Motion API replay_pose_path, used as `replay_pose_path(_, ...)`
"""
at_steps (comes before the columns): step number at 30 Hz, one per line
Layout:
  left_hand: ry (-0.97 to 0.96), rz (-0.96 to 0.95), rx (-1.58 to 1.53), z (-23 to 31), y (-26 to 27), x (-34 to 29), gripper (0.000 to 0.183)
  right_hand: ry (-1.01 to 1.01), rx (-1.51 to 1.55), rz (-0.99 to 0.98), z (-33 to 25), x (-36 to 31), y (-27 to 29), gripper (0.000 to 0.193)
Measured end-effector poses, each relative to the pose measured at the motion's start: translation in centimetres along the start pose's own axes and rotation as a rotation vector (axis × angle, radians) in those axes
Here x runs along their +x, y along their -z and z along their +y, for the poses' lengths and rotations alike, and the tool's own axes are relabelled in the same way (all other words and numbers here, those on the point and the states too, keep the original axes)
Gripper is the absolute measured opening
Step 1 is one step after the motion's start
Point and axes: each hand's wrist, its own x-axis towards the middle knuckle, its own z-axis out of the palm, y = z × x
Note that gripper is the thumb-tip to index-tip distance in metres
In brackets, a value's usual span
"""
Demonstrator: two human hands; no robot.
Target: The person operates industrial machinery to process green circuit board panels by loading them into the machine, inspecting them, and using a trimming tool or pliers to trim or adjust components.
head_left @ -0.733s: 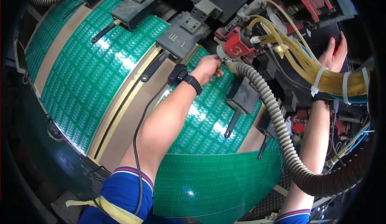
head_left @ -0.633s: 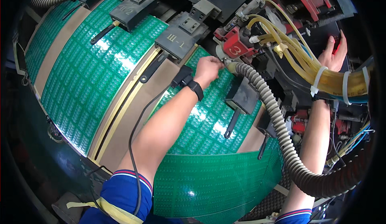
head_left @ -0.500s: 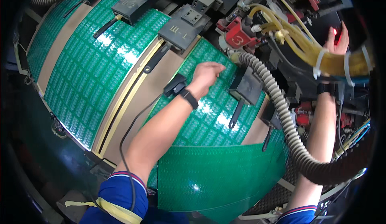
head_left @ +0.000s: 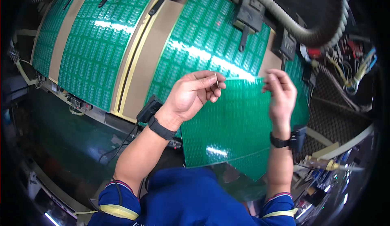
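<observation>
Head view is showing you holding both hands over the upper part of a loose green sheet [head_left: 227, 120], with the left hand [head_left: 191, 94] pinching what is looking like a thin pin [head_left: 217, 80] between thumb and forefinger. That grip is closing at the fingertips only; your other left fingers are curling loosely below it. The pin is standing roughly upright near the sheet's upper left corner, just in front of the green panel [head_left: 203, 35]. Your right hand [head_left: 281, 94] is hovering to the right of it, well apart from the left, its fingers bending inward and blurring, so you cannot tell how far open it is or whether it is holding anything. You are wearing a black band [head_left: 161, 128] on your left wrist and another on your right. Beyond your hands, a dark block [head_left: 248, 15] with a black handle [head_left: 243, 41] is sitting against the panel, and a ribbed hose [head_left: 292, 25] is curving past it to the right. A brown strip [head_left: 156, 55] is running along the panel's left side. At lower right, a pale-handled tool [head_left: 323, 164] is lying beyond your right forearm.
</observation>
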Motion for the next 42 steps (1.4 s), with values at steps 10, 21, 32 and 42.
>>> replay_pose_path(10,0.116,0.005,0.074,-9.0,-1.3,-11.0,0.017,-0.243,0.454,-0.343,2.0,-17.4,-4.0,0.015)
replay_pose_path(21,0.242,0.276,0.081,-18.2,-0.1,-20.0,0.013,-0.351,0.618,-0.491,9.1,-27.8,-1.7,0.006)
replay_pose_path(32,0.118,0.54,0.454,-26.9,13.0,-24.1,0.03,-0.511,0.314,-0.163,15.7,-35.7,-5.9,0.008)
replay_pose_path(42,0.017,0.35,0.348,-27.9,16.3,-23.5,0.018,0.017,-0.349,-0.065,19.1,-37.1,-11.1,0.01)
